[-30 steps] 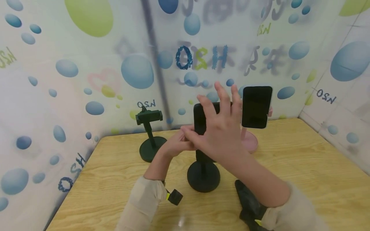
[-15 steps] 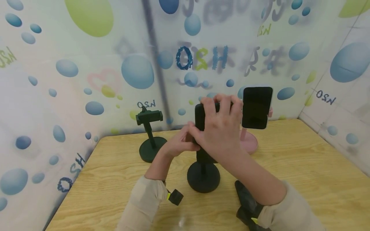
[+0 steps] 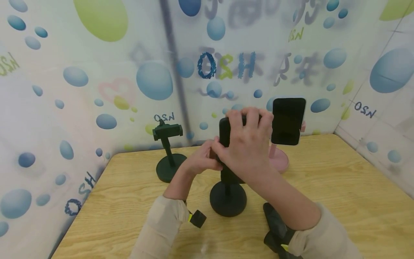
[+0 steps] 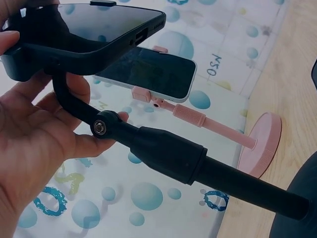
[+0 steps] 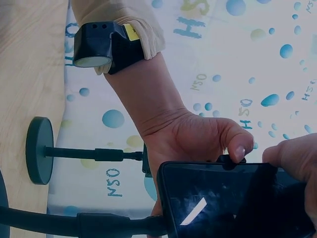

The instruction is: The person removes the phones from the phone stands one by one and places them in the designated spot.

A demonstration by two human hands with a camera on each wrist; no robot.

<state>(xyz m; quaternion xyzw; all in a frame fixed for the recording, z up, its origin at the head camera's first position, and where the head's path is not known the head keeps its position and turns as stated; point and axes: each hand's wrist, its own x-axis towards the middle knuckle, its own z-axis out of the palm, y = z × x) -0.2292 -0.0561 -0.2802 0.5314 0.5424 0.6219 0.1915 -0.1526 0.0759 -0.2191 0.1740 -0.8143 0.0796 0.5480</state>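
Head view: the black phone (image 3: 224, 129) sits upright in the black stand (image 3: 228, 201) on the surface (image 3: 123, 208). The right hand (image 3: 249, 144) curls over the phone's top; the left hand (image 3: 202, 158) grips the stand's holder at the phone's left edge. The dark green stand (image 3: 169, 167) is far left; the pink stand (image 3: 280, 161), carrying another phone (image 3: 288, 122), far right.

Left wrist view: left fingers bend behind the holder.

Right wrist view: both thumbs lie along the phone's edge, apart.

Wrist pics dimmer vs. head
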